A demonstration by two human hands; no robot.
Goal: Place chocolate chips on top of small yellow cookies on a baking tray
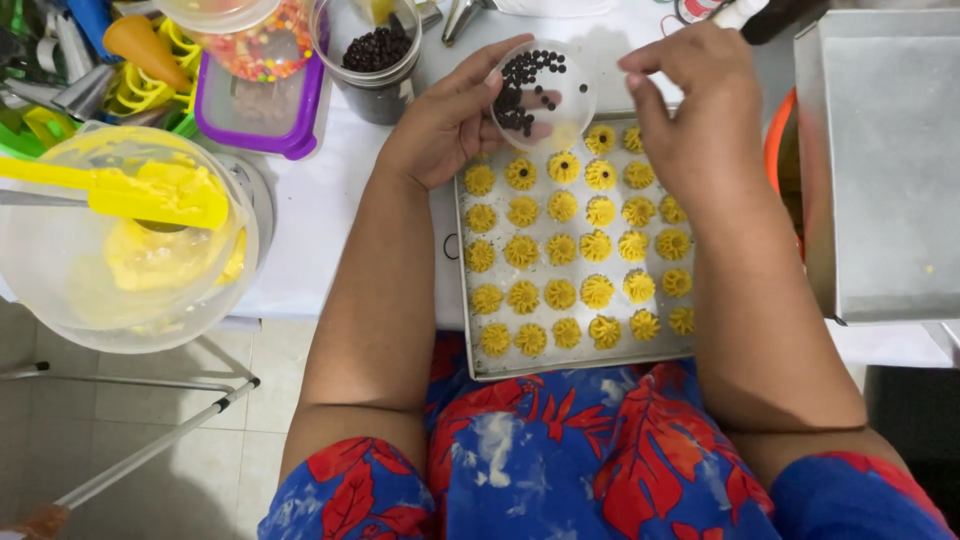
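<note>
Looking down from the head camera: left hand [450,120] cups a small clear dish [543,95] of dark chips, tilted over the far edge of the baking tray [480,362]. Right hand [690,110] sits just right of the dish, fingers [640,62] pinched narrow; can't tell if a chip is between them. Yellow piped cookies [560,250] lie directly below and nearer the body, rows running across the tray. Right hand is nearer the top-right cookies. Bowl with yellow spatula [130,190] sits left on the bench [320,200].

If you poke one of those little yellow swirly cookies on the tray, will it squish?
Probably yes: the yellow piped dough swirls look raw, with soft ridges that would likely flatten. They seem light, and likely stick to the metal baking tray rather than slide.
</note>
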